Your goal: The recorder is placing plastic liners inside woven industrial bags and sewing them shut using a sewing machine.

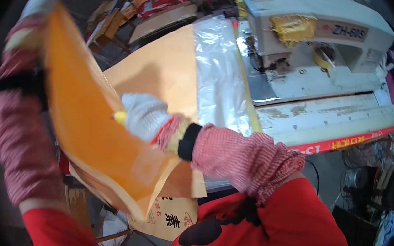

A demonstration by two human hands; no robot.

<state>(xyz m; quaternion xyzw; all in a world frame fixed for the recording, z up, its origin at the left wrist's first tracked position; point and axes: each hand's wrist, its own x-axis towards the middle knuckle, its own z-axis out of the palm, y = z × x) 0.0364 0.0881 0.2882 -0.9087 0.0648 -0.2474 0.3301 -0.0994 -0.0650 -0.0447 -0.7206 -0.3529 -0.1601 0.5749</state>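
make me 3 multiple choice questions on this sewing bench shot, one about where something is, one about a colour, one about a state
1. Where does the sewing machine stand relative to the orange bags?
A. to their right, further up the table
B. under them
C. to their left, on the floor

2. What colour is the glove on the right hand?
A. black
B. white
C. green

3. How is the top orange bag held?
A. lying flat and untouched on the table
B. rolled into a tube
C. lifted up, the left hand at its upper edge and the right hand on its face

Answers:
1. A, the white machine sits at the upper right, past the clear plastic sheet.
2. B, the knitted glove is white above a red patterned sleeve.
3. C, the bag is raised at a slant between the two gloved hands.
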